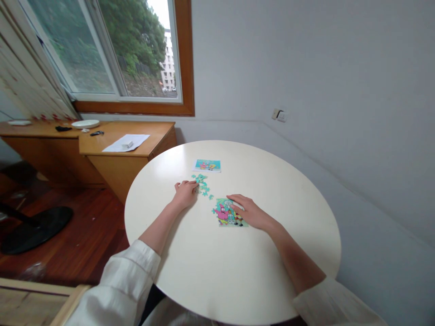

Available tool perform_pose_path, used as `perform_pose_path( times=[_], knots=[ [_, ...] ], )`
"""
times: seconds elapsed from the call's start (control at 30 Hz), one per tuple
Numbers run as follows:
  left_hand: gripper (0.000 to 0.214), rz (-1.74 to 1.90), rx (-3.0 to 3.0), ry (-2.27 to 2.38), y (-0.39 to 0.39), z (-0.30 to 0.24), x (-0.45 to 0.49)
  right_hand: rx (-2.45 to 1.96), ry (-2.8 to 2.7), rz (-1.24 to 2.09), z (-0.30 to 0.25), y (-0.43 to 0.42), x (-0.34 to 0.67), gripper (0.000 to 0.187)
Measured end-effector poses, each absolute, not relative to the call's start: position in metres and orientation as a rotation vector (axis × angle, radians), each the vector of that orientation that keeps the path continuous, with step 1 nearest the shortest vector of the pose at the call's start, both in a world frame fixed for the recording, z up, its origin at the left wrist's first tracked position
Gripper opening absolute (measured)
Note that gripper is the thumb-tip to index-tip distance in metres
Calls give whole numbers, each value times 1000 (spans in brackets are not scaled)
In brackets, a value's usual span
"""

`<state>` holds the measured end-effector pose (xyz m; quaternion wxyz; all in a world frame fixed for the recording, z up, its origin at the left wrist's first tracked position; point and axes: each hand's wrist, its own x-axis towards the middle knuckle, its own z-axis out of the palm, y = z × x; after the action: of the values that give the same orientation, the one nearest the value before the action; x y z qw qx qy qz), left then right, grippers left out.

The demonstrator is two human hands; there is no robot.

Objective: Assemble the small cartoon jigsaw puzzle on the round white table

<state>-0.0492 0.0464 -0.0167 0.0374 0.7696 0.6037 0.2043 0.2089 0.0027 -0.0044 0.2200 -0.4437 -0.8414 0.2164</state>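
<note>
A partly assembled cartoon jigsaw puzzle (224, 216) lies on the round white table, with a pink starfish figure and other cartoon figures on it. My right hand (249, 212) rests over its upper right part, fingers stretched out, hiding some of the picture. Farther left, my left hand (185, 194) touches the edge of a small spread of loose teal puzzle pieces (205, 186). Its fingers are bent and apart, and no piece shows in its grasp. Behind the loose pieces lies a printed reference picture (208, 165) with similar cartoon figures.
The round white table (204, 271) stands close to the wall. Left of it is a wooden cabinet (163, 136) bearing a sheet of paper (118, 145), a small white block and a white plate (85, 123). A black round stand base (37, 231) is on the floor.
</note>
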Motion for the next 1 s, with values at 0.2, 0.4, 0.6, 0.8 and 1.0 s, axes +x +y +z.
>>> perform_pose_path(
  times=[0.2,0.4,0.6,0.8,1.0],
  knots=[
    [31,645,2246,1895,42,-6,-47,-1182,-2322,594,-9,6,211,37],
    [23,639,2092,1955,39,1,-44,-1195,-2310,608,-7,6,211,36],
    [25,591,1974,2007,37,6,-46,-1207,-2313,616,-6,5,210,36],
    [24,568,1936,2043,37,8,-48,-1208,-2315,602,-8,6,212,36],
    [21,593,1943,2071,38,5,-45,-1189,-2320,592,-11,8,211,37]
  ],
)
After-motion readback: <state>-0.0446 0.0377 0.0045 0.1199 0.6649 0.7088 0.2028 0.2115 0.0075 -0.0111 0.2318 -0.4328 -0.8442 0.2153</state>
